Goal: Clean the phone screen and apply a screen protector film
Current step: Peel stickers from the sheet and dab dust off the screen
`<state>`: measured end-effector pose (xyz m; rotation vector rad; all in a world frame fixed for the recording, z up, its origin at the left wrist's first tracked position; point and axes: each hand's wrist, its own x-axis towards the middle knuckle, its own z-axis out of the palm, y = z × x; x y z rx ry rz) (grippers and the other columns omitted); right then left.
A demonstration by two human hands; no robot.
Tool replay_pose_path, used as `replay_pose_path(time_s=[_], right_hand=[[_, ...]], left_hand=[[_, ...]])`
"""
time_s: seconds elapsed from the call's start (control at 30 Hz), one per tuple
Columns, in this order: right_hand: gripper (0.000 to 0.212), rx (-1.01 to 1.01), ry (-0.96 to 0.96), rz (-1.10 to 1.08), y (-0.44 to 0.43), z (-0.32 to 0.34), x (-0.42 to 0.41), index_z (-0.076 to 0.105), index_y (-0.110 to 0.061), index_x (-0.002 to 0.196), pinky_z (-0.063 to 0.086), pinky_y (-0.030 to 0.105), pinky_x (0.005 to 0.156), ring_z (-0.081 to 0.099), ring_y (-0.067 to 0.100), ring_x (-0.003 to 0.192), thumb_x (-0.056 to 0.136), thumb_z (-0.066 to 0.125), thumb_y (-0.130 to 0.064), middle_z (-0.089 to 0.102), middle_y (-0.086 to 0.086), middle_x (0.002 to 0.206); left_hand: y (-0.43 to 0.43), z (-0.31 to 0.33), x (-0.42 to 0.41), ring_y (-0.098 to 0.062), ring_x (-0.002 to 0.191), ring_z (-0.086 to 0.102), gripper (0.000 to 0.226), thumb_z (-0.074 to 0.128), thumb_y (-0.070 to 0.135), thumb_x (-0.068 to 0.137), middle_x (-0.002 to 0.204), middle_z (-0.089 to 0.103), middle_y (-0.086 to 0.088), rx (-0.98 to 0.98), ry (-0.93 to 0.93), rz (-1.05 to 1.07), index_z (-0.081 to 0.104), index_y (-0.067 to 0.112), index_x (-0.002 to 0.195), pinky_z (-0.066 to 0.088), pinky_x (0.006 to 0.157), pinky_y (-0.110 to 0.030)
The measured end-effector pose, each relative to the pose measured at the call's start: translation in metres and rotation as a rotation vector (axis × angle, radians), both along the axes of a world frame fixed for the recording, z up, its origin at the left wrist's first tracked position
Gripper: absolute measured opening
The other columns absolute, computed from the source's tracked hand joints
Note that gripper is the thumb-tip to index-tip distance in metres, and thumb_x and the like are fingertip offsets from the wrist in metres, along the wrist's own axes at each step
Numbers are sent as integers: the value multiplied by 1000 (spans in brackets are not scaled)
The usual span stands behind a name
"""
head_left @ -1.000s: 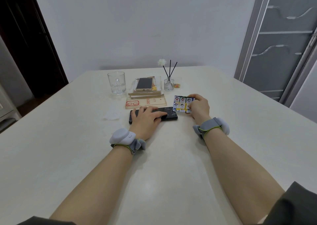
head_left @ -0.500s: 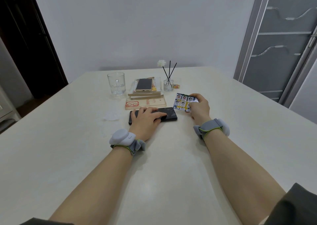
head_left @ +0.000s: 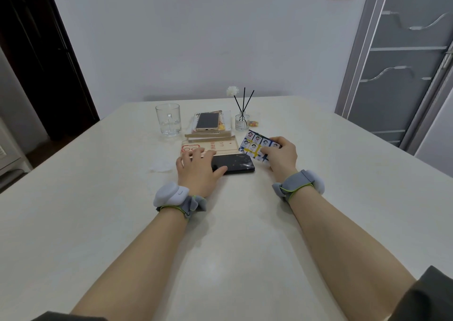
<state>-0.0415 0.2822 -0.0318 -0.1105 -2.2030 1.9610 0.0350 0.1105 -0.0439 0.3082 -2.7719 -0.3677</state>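
In the head view, the printed card (head_left: 256, 144) is pinched by the curled fingers of the right hand (head_left: 282, 157) and is now lifted and tilted clear of the desk (head_left: 220, 247), higher than a second ago. The black phone (head_left: 237, 164) lies flat just left of that hand. Its left end is pressed down by the left hand (head_left: 198, 171), whose fingers are straight and have been shifted leftward. The phone is judged steadied, with wiping not yet begun.

Under left hand (head_left: 199, 171), black phone (head_left: 236, 164) left end hidden; card (head_left: 255, 145) print too small to read.
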Motion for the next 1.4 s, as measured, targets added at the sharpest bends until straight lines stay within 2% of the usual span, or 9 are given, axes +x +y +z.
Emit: replay_pose_path(time_s=[0.27,0.47,0.6,0.7,0.83,1.0,1.17,1.3,1.4], right_hand=[[12,76,-45,-52,-7,2,6,58,-9,87,57,50,79,65,33,87,79,65,-2,69,21,103],[12,218,-28,-16,-9,4,13,66,-3,91,57,41,72,67,34,85,79,65,-7,70,19,96],[13,157,-31,35,-13,5,13,58,-9,90,43,27,50,59,26,69,80,65,-5,65,17,95],[26,330,-13,11,-14,4,14,57,-8,109,54,36,71,65,31,95,83,60,-6,64,15,111],[22,621,-28,-2,-18,4,18,57,-5,108,44,31,70,60,35,97,89,48,-14,63,16,113],[19,505,-33,19,-20,7,19,58,-1,95,41,31,69,60,35,93,92,42,-11,64,21,111],[26,524,-29,67,-23,7,23,63,5,104,46,31,73,63,37,100,91,48,-11,66,24,111],[17,557,22,118,-33,8,29,62,3,87,44,31,66,64,36,88,90,50,-9,68,25,101],[20,611,71,147,-46,7,36,64,2,92,41,29,64,63,35,90,92,49,-12,68,22,101]], left_hand=[[-7,14,8,-37,123,45,44,40,33,98,142,38,-12,219,-20,110,38,18,139,31,104,-43],[-7,18,8,-36,121,46,40,36,9,95,136,43,-15,380,64,120,43,17,134,38,102,-43],[-8,19,8,-31,123,44,44,36,0,92,135,45,-14,453,108,111,48,15,131,37,101,-39],[-14,20,8,-30,122,46,47,37,-6,89,133,47,-14,510,108,99,50,14,129,40,100,-37],[-26,22,9,-28,116,49,47,45,-5,88,127,50,-10,564,47,66,48,14,130,43,91,-31],[-31,24,9,-21,92,48,44,46,-4,87,101,49,-6,581,54,77,49,12,128,37,75,-24],[-32,24,8,-28,113,53,45,51,0,88,117,57,-12,625,78,119,48,12,130,39,84,-25],[-33,23,8,-28,115,53,47,53,-1,87,126,57,-13,638,91,143,47,15,130,37,84,-24],[-32,24,7,-29,114,54,47,51,-2,86,125,57,-13,645,100,154,48,15,130,42,90,-30]])
